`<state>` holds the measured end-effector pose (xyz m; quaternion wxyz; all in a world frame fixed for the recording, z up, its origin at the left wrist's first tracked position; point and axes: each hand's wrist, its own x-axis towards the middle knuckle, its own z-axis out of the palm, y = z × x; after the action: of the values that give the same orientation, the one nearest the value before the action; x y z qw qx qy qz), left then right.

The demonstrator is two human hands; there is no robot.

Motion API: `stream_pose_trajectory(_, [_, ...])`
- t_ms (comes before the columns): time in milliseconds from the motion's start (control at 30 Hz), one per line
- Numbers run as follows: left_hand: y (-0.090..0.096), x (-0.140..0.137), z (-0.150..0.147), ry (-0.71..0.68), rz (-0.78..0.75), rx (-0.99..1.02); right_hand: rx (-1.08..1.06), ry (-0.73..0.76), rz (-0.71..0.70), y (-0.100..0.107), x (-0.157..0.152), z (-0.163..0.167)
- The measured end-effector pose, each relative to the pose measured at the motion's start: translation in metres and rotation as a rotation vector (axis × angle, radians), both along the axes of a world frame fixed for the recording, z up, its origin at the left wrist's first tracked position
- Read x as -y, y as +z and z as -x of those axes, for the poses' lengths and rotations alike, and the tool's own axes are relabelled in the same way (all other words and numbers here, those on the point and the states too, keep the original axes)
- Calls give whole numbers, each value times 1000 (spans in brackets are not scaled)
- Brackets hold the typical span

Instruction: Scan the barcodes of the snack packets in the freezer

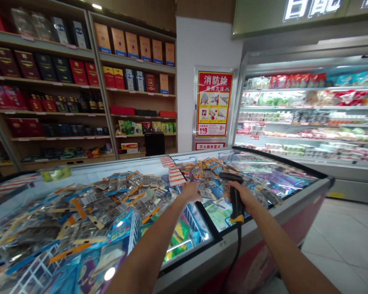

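Note:
My right hand [243, 195] grips a black barcode scanner [234, 191] with a yellow base, its head pointing left over the glass lid of a chest freezer [257, 222]. A black cable hangs from the scanner's handle down the freezer front. My left hand [190, 192] reaches forward over the glass and touches one of several small flat packets [207, 184] with orange and blue headers; its fingers are hidden behind the wrist. More such packets [110, 204] lie in heaps across the lid.
Wooden shelves [79, 94] with boxed goods line the back wall. A red fire-hydrant notice [214, 104] hangs on a white pillar. An open chiller cabinet [309, 118] stands at right. Tiled floor [346, 241] lies right of the freezer.

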<state>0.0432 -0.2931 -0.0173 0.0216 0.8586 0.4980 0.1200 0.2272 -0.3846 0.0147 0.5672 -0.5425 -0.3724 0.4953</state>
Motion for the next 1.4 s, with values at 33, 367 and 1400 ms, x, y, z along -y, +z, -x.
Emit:
stream_pose_trajectory(33, [3,-1,7,-15,8,-1,-1,25,-4,1,1,3])
stream_pose_trajectory(367, [38,-17,70,-290,-293,-93,145,342,2,7,14,36])
stream_pose_trajectory(1400, [41,-24,179,33,-268,-202,106,271,36,5,7,23])
